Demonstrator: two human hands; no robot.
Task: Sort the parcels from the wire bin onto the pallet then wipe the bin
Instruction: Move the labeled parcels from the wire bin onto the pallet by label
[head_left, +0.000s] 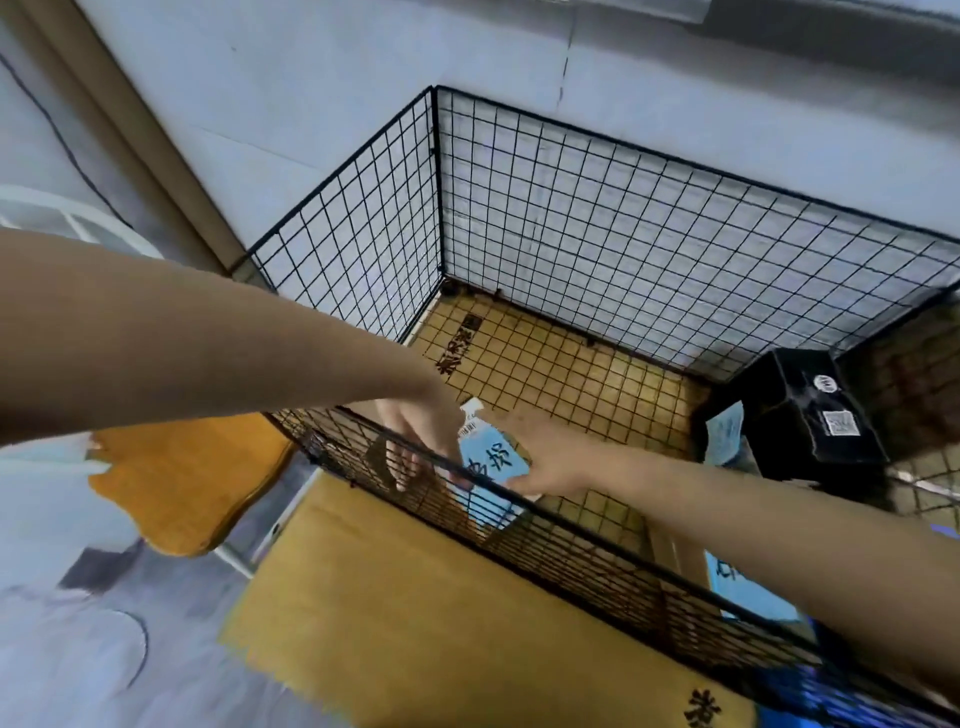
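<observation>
Sorting | left hand (415, 441) and right hand (550, 462) are gripping the blue parcel (491, 460) by opposite edges, just inside the wire bin (623, 218) near wall, probably steadying a floppy pack for lift-out | black parcel (800, 410) is sitting in the bin's right corner

Bare left forearm (208, 338) from nine o'clock and bare right forearm (753, 525) from four o'clock, uncovered to the frame edge; left hand (415, 436) and right hand (553, 462) likewise bare.

A light-blue parcel (491, 460) is held tilted at the near wall of the black wire bin (571, 208). A black parcel (800, 415) — white-labelled — is lodged in its right corner.
</observation>
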